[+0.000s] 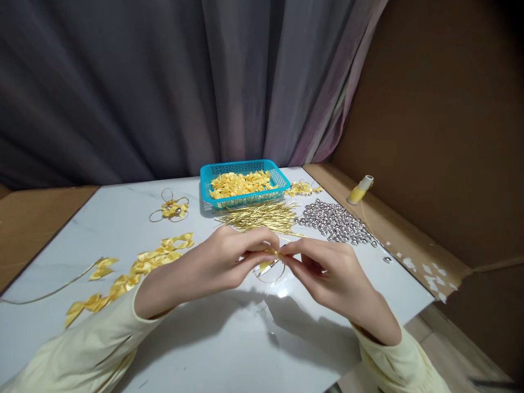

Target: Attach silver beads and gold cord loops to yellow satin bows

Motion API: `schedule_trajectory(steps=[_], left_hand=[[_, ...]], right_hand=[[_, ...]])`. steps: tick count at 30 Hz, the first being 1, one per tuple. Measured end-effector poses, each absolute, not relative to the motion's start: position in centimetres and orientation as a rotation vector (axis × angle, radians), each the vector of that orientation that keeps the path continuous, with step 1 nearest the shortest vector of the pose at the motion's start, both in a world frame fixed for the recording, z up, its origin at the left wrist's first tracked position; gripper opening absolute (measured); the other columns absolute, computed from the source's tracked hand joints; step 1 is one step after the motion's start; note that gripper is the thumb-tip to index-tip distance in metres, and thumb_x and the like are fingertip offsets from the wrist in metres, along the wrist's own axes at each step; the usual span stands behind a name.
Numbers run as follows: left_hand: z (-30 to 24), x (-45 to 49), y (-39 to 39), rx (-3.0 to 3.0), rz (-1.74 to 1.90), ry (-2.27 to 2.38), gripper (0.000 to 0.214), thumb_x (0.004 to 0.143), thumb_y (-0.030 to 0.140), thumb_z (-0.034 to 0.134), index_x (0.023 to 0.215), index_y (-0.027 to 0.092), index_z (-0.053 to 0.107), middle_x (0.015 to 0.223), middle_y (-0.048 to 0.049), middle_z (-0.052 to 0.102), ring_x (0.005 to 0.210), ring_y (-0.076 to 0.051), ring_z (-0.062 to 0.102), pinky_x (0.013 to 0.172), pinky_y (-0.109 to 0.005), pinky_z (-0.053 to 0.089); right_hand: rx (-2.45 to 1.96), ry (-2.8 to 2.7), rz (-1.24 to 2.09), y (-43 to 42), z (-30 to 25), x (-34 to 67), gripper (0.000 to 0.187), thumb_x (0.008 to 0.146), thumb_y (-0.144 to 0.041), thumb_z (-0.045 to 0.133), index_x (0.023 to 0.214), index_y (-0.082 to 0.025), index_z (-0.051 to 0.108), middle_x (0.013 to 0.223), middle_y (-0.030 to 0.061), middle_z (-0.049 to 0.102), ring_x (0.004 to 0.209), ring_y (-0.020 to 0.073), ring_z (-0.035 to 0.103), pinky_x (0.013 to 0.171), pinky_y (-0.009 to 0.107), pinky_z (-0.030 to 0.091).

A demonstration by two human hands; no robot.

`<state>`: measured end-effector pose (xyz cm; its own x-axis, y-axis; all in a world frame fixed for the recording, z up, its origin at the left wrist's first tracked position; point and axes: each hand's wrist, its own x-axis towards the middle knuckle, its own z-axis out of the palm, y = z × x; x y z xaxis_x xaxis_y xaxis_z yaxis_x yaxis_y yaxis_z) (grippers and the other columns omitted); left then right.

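Observation:
Both hands meet over the middle of the white table (229, 338). My left hand (223, 262) and my right hand (327, 270) pinch a small yellow ribbon bow (270, 257) between their fingertips, with a thin gold wire loop hanging below it. Just behind the hands lies a pile of gold wire ties (262, 215). Several silver beads (335, 222) are heaped to the right of that pile.
A teal basket (241, 168) of yellow bows stands at the back. A string of yellow bows (135, 270) runs along the left. One finished bow with wire loops (172, 209) lies back left; a yellow thread spool (360, 189) sits on the cardboard at right.

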<state>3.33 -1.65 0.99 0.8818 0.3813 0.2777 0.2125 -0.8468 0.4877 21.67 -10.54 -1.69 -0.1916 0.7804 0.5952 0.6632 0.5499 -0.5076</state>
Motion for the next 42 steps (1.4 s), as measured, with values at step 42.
schedule_trajectory(steps=[42], left_hand=[[1.5, 3.6, -1.8, 2.461, 0.808, 0.665, 0.014, 0.079, 0.019, 0.061, 0.088, 0.02, 0.071, 0.08, 0.0014, 0.074, 0.059, -0.009, 0.064, 0.054, -0.017, 0.048]], right_hand=[[-1.302, -1.343, 1.243, -14.2, -5.4, 22.1, 0.025, 0.085, -0.038, 0.053, 0.099, -0.018, 0.061, 0.073, 0.0036, 0.067, 0.067, 0.0136, 0.059, 0.06, 0.024, 0.044]])
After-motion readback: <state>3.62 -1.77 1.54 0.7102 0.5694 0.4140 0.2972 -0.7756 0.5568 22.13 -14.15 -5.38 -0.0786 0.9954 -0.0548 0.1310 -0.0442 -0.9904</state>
